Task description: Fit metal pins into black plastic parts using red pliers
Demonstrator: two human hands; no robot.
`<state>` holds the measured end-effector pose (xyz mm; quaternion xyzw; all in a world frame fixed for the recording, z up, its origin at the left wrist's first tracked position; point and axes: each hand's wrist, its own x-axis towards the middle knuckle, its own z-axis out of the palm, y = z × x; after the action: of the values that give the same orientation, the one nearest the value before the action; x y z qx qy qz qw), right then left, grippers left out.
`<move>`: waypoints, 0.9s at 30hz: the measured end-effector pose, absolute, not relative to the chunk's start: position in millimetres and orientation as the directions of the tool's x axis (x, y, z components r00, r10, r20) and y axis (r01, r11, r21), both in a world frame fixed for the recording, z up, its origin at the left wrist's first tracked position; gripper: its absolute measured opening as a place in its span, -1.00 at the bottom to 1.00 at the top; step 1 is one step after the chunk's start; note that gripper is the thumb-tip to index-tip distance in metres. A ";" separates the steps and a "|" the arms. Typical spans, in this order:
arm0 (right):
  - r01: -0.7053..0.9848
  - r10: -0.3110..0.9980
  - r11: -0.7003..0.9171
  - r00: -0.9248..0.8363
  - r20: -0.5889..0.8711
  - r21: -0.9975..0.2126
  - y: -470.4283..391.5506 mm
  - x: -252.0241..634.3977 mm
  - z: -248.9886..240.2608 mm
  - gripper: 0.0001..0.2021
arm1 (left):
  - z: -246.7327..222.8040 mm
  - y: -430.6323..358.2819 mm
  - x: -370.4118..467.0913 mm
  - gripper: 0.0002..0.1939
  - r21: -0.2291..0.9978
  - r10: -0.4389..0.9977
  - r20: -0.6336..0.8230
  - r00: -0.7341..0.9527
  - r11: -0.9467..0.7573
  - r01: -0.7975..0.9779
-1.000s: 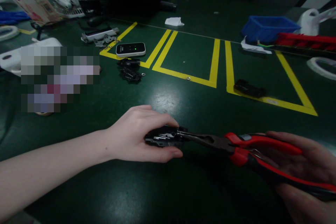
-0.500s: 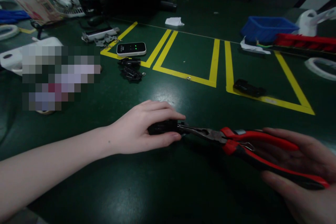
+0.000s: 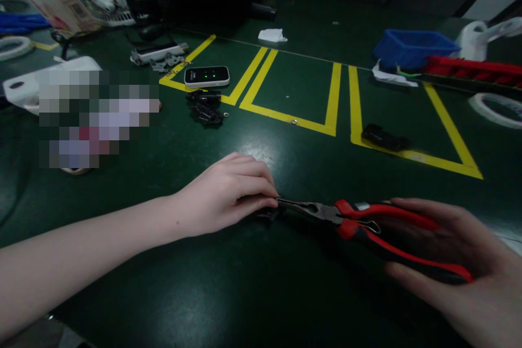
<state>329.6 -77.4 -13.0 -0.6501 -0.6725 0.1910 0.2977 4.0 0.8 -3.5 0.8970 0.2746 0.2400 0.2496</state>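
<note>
My right hand (image 3: pixel 460 261) is wrapped around the red and black handles of a pair of needle-nose pliers (image 3: pixel 326 212), whose jaws point left. A small wire spring shows between the handles. At the jaw tips, the thumb and fingers of my left hand (image 3: pixel 232 190) are pinched together, closed over a black plastic part (image 3: pixel 268 213). Only a bit of that part shows below the fingertips; the rest is hidden under the hand. Whether the jaws grip anything cannot be made out.
Beyond my hands, several black plastic parts (image 3: pixel 207 114) and a small ring (image 3: pixel 294 122) lie near yellow tape rectangles. Another black part (image 3: pixel 383 137) sits at right. A device with green lights (image 3: pixel 207 76), a blue bin (image 3: pixel 414 49) and a white tape roll (image 3: pixel 495 110) stand farther back.
My left fingers and thumb have closed together at the plier tips, covering most of the black part. The pliers and my right hand have shifted slightly left.
</note>
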 end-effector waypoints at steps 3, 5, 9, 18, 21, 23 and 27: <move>0.843 0.968 0.227 -0.141 0.207 -0.487 -74.0 334.6 -12.8 -0.28 | -2.2 0.2 3.6 -0.87 0.563 0.599 0.282 0.750 -0.736 0.376; 0.874 0.937 0.334 -0.269 0.221 -0.354 -72.0 334.0 -10.8 -0.32 | -0.7 -0.1 3.5 -0.86 0.553 0.592 0.268 0.760 -0.741 0.382; 0.855 0.876 0.474 -0.436 0.205 -0.210 -68.6 324.2 -5.1 -0.47 | 1.1 0.0 4.0 -0.85 0.532 0.583 0.245 0.775 -0.749 0.395; 0.774 0.742 0.632 -0.618 0.259 0.035 -60.6 284.2 -11.0 -0.53 | 1.3 0.2 3.4 -0.86 0.527 0.621 0.196 0.759 -0.719 0.453; 0.762 0.727 0.645 -0.635 0.263 0.058 -56.0 279.9 -12.0 -0.56 | 3.1 -0.6 3.2 -0.77 0.581 0.663 0.150 0.733 -0.660 0.477; 0.754 0.718 0.654 -0.643 0.265 0.057 -53.3 280.3 -12.4 -0.56 | 3.6 -1.6 2.9 -0.58 0.585 0.679 0.147 0.719 -0.646 0.490; 0.766 0.738 0.642 -0.613 0.283 -0.013 -49.7 284.8 -12.9 -0.52 | 1.0 -3.3 2.4 -0.24 0.469 0.685 0.146 0.713 -0.683 0.560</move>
<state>284.8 -49.7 -12.9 -0.4194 -0.8965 -0.0544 0.1322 2.4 -3.3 1.0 0.9038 0.3444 0.1570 0.1997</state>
